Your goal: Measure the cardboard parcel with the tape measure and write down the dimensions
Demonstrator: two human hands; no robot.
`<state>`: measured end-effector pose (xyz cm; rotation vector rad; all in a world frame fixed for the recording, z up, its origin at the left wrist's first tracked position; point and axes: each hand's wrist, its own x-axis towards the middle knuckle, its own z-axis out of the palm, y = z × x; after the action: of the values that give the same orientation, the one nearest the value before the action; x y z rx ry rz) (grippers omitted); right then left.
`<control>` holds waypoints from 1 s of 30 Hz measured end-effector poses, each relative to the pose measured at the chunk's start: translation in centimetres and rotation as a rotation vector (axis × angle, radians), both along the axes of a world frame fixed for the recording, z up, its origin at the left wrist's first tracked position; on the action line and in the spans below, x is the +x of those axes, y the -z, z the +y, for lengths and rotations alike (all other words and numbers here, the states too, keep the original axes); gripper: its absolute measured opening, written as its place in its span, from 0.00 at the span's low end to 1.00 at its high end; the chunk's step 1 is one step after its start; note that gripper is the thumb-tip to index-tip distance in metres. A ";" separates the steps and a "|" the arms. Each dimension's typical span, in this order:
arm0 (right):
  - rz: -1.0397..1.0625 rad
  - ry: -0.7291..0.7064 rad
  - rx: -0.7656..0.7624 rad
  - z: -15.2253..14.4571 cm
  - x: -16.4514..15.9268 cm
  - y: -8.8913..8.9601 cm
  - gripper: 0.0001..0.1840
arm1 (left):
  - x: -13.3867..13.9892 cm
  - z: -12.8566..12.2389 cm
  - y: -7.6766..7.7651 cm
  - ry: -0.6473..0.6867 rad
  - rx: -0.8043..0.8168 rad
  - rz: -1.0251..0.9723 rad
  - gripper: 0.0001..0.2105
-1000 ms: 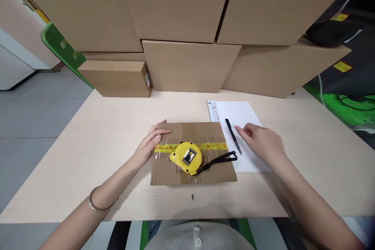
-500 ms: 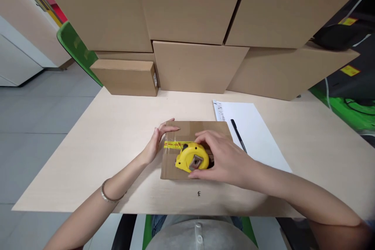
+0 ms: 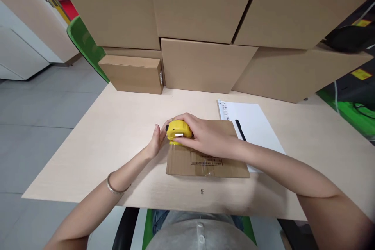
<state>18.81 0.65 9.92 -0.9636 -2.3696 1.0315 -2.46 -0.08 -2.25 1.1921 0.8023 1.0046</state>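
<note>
Head view, nearest: a pale table (image 3: 88,156) with the flat carton (image 3: 181,164) lying on it.
Carton handling: likely light and fairly stiff, its taped faces perhaps a little slick; best steadied by its side edges.
Right hand (image 3: 202,134): closed around the yellow tape measure (image 3: 178,127), thumb on the near side, fingers over the top.
Tape measure: above the carton's far left part; probably compact, hard and rather weighty, best held around the rounded case. Whether it touches the carton, I cannot tell.
Left hand (image 3: 157,142): beside the carton's left edge, thumb raised; fingers partly hidden behind the tape measure, so its grip cannot be told.
Beyond: black pen (image 3: 240,129) on white paper (image 3: 260,129).
Farthest: large cardboard boxes (image 3: 205,66).
</note>
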 end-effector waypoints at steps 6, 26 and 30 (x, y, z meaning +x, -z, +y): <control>-0.075 0.017 0.098 -0.6 1.3 1.3 0.15 | -1.3 0.5 -0.9 0.099 0.252 0.193 0.26; -0.127 0.414 -0.129 -3.3 18.7 2.0 0.18 | -1.2 0.6 -1.2 0.056 0.120 0.233 0.20; -0.155 0.382 -0.091 -3.3 18.6 0.8 0.18 | -1.3 0.7 -1.0 0.062 0.147 0.242 0.20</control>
<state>37.38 -2.62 9.11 -1.5076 -2.1459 0.9479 -3.79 0.58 -1.22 1.4762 0.8855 0.8906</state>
